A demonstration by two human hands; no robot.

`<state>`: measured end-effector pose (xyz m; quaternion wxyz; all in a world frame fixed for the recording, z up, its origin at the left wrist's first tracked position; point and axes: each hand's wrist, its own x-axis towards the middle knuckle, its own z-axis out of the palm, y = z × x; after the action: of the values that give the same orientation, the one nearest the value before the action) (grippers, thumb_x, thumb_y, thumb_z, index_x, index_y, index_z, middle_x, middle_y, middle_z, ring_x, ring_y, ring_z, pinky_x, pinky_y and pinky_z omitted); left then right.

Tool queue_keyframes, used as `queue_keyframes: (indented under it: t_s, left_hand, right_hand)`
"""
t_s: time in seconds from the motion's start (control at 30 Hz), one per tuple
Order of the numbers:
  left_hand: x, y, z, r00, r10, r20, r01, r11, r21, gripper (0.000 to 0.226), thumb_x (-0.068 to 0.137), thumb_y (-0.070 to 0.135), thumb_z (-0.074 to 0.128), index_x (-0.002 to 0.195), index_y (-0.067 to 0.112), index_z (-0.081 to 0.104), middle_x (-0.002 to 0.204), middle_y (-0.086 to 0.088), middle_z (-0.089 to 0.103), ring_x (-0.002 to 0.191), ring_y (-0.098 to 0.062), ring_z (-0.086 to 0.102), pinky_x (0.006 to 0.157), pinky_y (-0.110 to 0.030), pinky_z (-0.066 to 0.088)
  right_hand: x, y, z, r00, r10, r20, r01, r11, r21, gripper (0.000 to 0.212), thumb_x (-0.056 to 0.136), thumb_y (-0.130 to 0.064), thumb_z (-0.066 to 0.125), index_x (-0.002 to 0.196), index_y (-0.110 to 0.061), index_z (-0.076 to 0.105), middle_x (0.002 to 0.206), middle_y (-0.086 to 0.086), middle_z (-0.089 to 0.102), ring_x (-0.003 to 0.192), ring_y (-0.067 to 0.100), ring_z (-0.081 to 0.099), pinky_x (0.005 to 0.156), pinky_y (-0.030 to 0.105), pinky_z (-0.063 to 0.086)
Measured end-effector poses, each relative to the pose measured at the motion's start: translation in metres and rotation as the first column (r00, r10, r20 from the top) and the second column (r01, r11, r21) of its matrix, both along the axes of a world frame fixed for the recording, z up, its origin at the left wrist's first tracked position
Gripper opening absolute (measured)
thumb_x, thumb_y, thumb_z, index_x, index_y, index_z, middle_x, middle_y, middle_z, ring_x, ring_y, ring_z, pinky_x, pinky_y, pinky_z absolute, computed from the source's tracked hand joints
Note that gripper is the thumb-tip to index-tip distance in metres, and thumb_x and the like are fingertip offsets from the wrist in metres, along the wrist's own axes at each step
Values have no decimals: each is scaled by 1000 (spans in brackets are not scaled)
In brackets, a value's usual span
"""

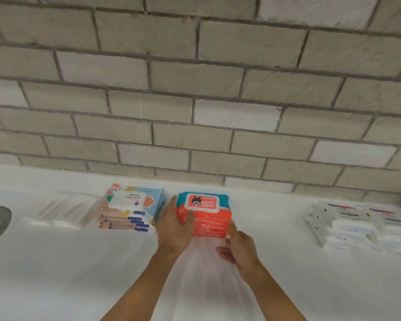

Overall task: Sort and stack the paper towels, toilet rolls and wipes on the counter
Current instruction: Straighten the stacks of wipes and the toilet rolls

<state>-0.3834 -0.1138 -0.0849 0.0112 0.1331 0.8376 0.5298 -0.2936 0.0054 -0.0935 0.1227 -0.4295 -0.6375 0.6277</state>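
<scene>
1 red-and-teal wipes pack (pixel 204 214) lies flat on the white counter (pixel 56 274), label up and close to the brick wall (pixel 195 89). A teal edge shows at its far end; cannot tell whether a 2nd pack lies under it.

Left hand (pixel 174 228): fingers straight along the pack's left side, thumb laid on the top face. Pressing, not gripping. Right hand (pixel 237 249): thumb straight against the near right corner, other fingers loosely curled over the counter, off the pack and holding nothing.

Judged step: squaring this pack into its place in the wipes group. To do it well:
- push with flat fingers from 2 sides at once so the soft pack slides without buckling
- keep its long edge parallel to the wall
- leave a gap from the neighbour so the piles read as separate
- keep the lid flap up so the next pack sits level.

Just beside it on the left is a stack of pastel wipes packs (pixel 132 209), at least 3 near edges showing, fanned slightly toward the viewer; it may need truing. Further left are flat white packets (pixel 65 212), too blurred to name. Well apart on the right are white wrapped packs (pixel 357 223), piled loosely. Grey object at the left border: cannot identify.
</scene>
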Motion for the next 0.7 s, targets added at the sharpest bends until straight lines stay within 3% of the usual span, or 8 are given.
queue_keyframes:
  t_s: [0.1, 0.17, 0.27, 0.33, 0.43, 0.57, 0.7]
  left_hand:
    - [9, -2, 5, 991, 51, -124, -55, 998, -31, 55, 92, 47, 57, 141, 23, 44, 134, -3, 57, 127, -24, 52, 97, -52, 52]
    - [20, -1, 8, 987, 40, -155, -38, 999, 20, 56, 90, 52, 55, 138, 27, 44, 132, -2, 58, 123, -24, 55, 92, -50, 55]
    - [44, 2, 14, 991, -20, -130, 39, 989, 144, 55, 91, 43, 61, 140, 26, 42, 132, 2, 55, 116, -18, 59, 86, -30, 58]
    - [62, 6, 18, 992, -78, -97, 98, 973, 211, 59, 92, 31, 63, 144, 27, 37, 137, 5, 49, 118, -16, 57, 84, -25, 58]
    - [93, 16, 21, 992, -120, -44, 126, 972, 200, 62, 94, 24, 63, 147, 30, 32, 138, 15, 38, 121, -6, 45, 86, -12, 46]
    - [134, 39, 21, 991, -132, 4, 128, 966, 224, 64, 91, 28, 66, 146, 35, 33, 148, 10, 38, 126, -14, 46, 100, -36, 50]
    - [175, 73, 20, 982, -186, 15, 178, 956, 231, 58, 91, 28, 66, 139, 42, 37, 149, 14, 38, 123, -12, 49, 93, -26, 46]
  right_hand:
    - [18, -7, 2, 998, -55, -37, 54, 998, -13, 34, 99, -50, 42, 98, -20, 57, 81, 2, 64, 82, 28, 71, 78, 40, 61]
    - [32, -10, 2, 997, -44, -62, 45, 999, 7, 34, 100, -46, 44, 109, -17, 57, 86, 0, 64, 83, 26, 70, 74, 37, 61]
    - [57, -9, 4, 992, -47, -114, 55, 996, 69, 31, 100, -41, 48, 113, -15, 59, 96, -2, 64, 85, 22, 68, 72, 36, 59]
    - [77, -5, 7, 988, -62, -145, 78, 991, 108, 27, 98, -39, 50, 110, -17, 61, 101, 0, 64, 85, 21, 68, 71, 36, 59]
    - [110, 5, 12, 978, -80, -195, 107, 986, 131, 18, 98, -34, 52, 105, -21, 63, 103, 0, 65, 83, 20, 69, 72, 37, 59]
    - [159, 22, 18, 971, -81, -226, 112, 985, 128, 18, 99, -30, 52, 110, -21, 63, 107, -1, 64, 86, 21, 69, 76, 38, 59]
    - [204, 53, 20, 968, -120, -219, 148, 982, 116, 19, 99, -33, 51, 108, -22, 64, 107, 0, 65, 86, 21, 70, 77, 39, 60]
